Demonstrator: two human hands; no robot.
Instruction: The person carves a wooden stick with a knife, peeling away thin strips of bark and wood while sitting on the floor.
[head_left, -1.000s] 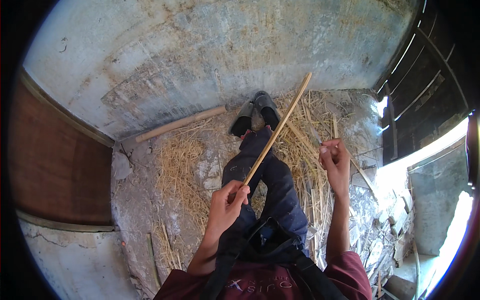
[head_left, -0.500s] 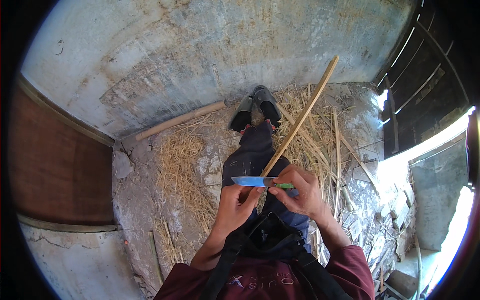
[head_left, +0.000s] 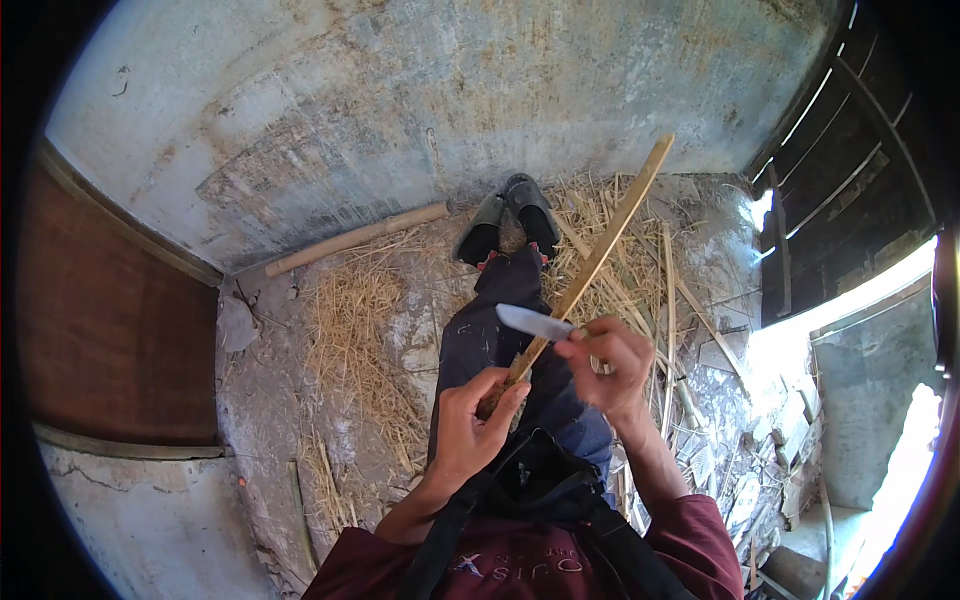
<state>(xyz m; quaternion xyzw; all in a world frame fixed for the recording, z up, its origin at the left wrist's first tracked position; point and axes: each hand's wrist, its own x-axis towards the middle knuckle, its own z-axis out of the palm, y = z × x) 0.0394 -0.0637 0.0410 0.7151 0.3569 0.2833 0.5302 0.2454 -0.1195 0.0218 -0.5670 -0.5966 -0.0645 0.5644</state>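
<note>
A long, flat bamboo strip (head_left: 608,240) slants away from me over my legs, its far end raised toward the wall. My left hand (head_left: 472,420) is closed round its near end, thumb on top. In my right hand (head_left: 612,362) is a knife (head_left: 533,322), its pale blade pointing left across the strip. The fingers cover most of the handle. Whether the blade touches the strip or hovers over it, I cannot tell.
Straw and shavings (head_left: 350,320) litter the floor on both sides of my legs. A bamboo pole (head_left: 355,240) lies along the wall's foot (head_left: 480,110). Thin strips (head_left: 669,310) lie to the right, near rubble (head_left: 730,480). A brown panel (head_left: 120,320) stands at left.
My right hand has moved the knife away from my left hand, up along the strip, and the blade has tilted. The strip's far end has dropped slightly in the picture.
</note>
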